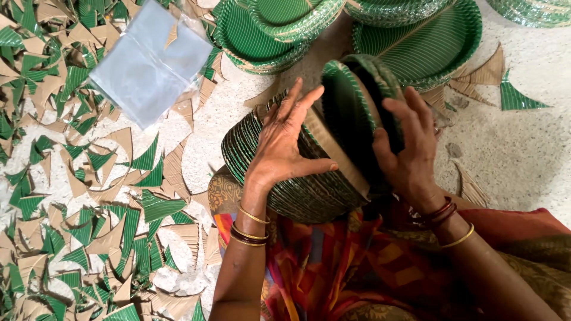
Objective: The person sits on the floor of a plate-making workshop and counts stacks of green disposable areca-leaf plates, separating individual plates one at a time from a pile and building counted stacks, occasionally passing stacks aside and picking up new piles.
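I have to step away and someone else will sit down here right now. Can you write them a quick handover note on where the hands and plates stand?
Left hand: flat, fingers spread, on the plate stack lying on its side on the lap.
Right hand: cupped round the tilted end plates, which stand apart from the stack.
Other plate piles sit on the floor ahead. A clear bag lies upper left; offcuts cover the floor on the left.
Done: plates gathered into a stack.
Left: the end plates are not yet flush with the stack; the bag lies untouched.
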